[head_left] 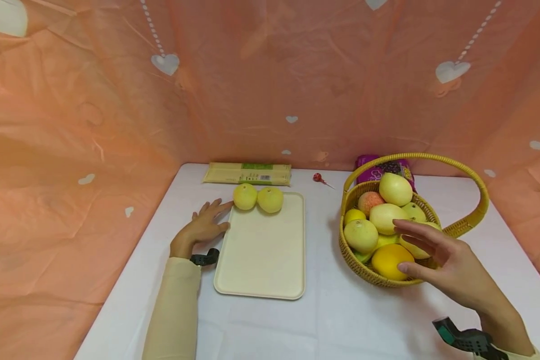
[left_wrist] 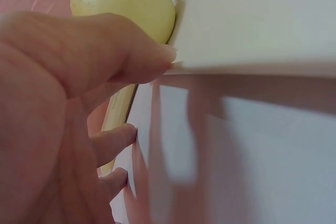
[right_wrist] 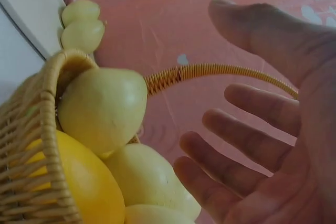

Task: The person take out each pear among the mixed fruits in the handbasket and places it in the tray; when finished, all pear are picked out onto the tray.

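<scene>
My left hand (head_left: 204, 226) rests at the left edge of a cream tray (head_left: 263, 255), fingers spread and thumb at the rim. Two pale yellow-green fruits (head_left: 270, 200) sit side by side at the tray's far left end; the left fingertips come right up to the nearer one. My right hand (head_left: 452, 265) is held over the right side of a wicker basket (head_left: 364, 274), fingers extended and thumb apart, with nothing in its grasp. Inside the basket lie several pale green-yellow fruits (head_left: 361, 235), a bright yellow fruit (head_left: 392, 261) below the thumb, and a reddish fruit (head_left: 371, 202).
Behind the tray lies a long yellow packet (head_left: 247, 173). A red-topped lollipop (head_left: 317, 177) is right of it, and a purple bag (head_left: 364, 172) stands behind the basket. The basket's tall handle (head_left: 479, 200) arches out to the right. Orange cloth (head_left: 270, 90) hangs behind the table.
</scene>
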The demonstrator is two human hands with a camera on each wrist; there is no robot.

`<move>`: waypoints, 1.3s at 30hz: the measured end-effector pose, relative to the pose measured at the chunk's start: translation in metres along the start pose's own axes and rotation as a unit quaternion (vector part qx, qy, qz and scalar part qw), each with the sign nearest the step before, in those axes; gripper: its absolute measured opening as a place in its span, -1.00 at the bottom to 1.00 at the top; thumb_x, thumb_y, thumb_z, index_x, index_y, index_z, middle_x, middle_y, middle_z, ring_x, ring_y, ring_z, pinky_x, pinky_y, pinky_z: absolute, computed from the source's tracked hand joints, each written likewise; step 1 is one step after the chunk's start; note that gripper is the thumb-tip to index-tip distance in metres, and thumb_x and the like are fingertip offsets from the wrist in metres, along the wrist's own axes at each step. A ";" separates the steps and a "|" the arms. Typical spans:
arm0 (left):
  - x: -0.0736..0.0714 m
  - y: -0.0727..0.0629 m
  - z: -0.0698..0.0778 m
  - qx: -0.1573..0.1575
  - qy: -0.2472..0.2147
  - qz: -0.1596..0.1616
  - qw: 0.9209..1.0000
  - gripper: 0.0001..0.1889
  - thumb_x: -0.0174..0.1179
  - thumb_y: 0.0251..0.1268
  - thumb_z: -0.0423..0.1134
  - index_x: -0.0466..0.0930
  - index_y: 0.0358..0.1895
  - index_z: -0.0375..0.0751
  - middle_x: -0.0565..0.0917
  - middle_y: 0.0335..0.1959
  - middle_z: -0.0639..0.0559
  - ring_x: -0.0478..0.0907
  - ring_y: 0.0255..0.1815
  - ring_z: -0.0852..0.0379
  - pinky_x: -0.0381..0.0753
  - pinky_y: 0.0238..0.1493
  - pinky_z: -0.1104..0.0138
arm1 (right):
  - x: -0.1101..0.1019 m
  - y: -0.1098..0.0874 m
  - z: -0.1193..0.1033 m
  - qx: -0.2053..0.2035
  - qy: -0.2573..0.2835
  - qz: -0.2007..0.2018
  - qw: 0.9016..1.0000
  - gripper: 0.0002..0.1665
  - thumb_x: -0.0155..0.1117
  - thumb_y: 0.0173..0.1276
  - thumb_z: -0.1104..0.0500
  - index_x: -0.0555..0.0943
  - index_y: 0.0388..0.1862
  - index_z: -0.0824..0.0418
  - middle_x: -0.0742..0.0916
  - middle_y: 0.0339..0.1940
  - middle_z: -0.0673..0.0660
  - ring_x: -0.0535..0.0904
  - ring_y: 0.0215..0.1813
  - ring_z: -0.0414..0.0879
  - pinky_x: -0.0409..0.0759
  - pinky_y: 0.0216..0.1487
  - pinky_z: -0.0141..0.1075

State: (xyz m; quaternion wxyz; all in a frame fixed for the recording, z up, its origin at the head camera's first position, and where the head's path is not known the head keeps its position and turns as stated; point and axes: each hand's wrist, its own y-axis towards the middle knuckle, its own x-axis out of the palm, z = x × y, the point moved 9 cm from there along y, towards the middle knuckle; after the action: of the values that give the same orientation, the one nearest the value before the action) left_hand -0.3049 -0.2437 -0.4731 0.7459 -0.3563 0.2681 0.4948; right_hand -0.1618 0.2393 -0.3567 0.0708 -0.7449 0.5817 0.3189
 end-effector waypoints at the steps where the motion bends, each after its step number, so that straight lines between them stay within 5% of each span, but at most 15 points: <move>1: 0.000 0.000 0.000 -0.002 -0.002 -0.001 1.000 -0.22 0.17 0.56 -0.17 0.18 0.78 -0.05 -0.09 0.83 -0.38 -0.38 0.82 -0.53 -0.49 0.63 -0.54 | -0.001 0.000 0.001 0.003 -0.004 0.000 1.000 -0.07 0.58 0.26 0.51 0.51 0.61 0.23 0.68 0.49 -0.10 0.58 0.41 -0.51 0.59 0.27 -0.61; 12: 0.001 0.001 -0.001 -0.004 -0.007 -0.002 1.000 -0.22 0.17 0.56 -0.16 0.18 0.78 -0.06 -0.09 0.83 -0.37 -0.39 0.82 -0.53 -0.51 0.63 -0.53 | 0.013 0.017 0.007 0.003 -0.052 -0.003 0.999 -0.12 0.69 0.27 0.30 0.57 0.57 0.15 0.73 0.39 0.17 0.63 0.34 -0.48 0.48 0.29 -0.71; 16: 0.001 0.001 -0.002 -0.001 -0.004 0.002 1.000 -0.22 0.16 0.56 -0.17 0.18 0.78 -0.06 -0.07 0.83 -0.37 -0.37 0.82 -0.53 -0.48 0.63 -0.54 | 0.022 0.026 0.008 0.006 -0.097 -0.012 0.995 -0.12 0.74 0.26 0.14 0.59 0.55 0.13 0.75 0.38 0.23 0.78 0.29 -0.08 0.43 0.26 -0.75; 19: 0.001 0.001 -0.002 0.000 -0.004 0.004 1.000 -0.22 0.16 0.55 -0.17 0.18 0.78 -0.05 -0.07 0.83 -0.37 -0.36 0.82 -0.52 -0.48 0.63 -0.55 | 0.032 0.034 0.006 -0.003 -0.135 -0.015 0.991 -0.12 0.75 0.24 0.08 0.61 0.53 0.15 0.76 0.39 0.22 0.80 0.24 0.22 0.65 0.26 -0.52; 24: 0.001 0.001 -0.003 0.000 -0.004 0.005 1.000 -0.22 0.17 0.55 -0.16 0.19 0.78 -0.03 -0.06 0.83 -0.37 -0.36 0.82 -0.52 -0.48 0.63 -0.55 | 0.047 0.045 0.001 -0.029 -0.177 -0.001 0.984 -0.13 0.77 0.19 0.14 0.61 0.47 0.25 0.75 0.37 0.26 0.78 0.23 0.22 0.77 0.17 0.17; 35: 0.000 -0.001 -0.001 -0.001 0.001 0.008 1.000 -0.22 0.16 0.55 -0.17 0.18 0.78 -0.04 -0.06 0.83 -0.37 -0.35 0.82 -0.52 -0.47 0.63 -0.55 | 0.060 0.048 0.007 0.000 -0.213 0.037 0.976 -0.19 0.72 0.20 0.20 0.62 0.42 0.33 0.66 0.31 0.39 0.62 0.28 0.37 0.59 0.28 0.37; 39: 0.001 -0.001 -0.001 0.000 0.003 0.006 1.000 -0.22 0.17 0.54 -0.16 0.20 0.78 -0.03 -0.05 0.83 -0.37 -0.35 0.82 -0.53 -0.46 0.63 -0.56 | 0.055 0.040 0.003 -0.023 -0.219 0.059 0.974 -0.19 0.73 0.17 0.20 0.63 0.41 0.22 0.71 0.34 0.30 0.69 0.23 0.27 0.70 0.20 0.14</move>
State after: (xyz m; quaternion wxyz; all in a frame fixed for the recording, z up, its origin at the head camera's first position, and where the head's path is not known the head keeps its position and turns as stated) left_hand -0.3033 -0.2440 -0.4741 0.7421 -0.3560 0.2723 0.4984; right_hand -0.1932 0.1829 -0.3792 0.1605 -0.6226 0.5873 0.4916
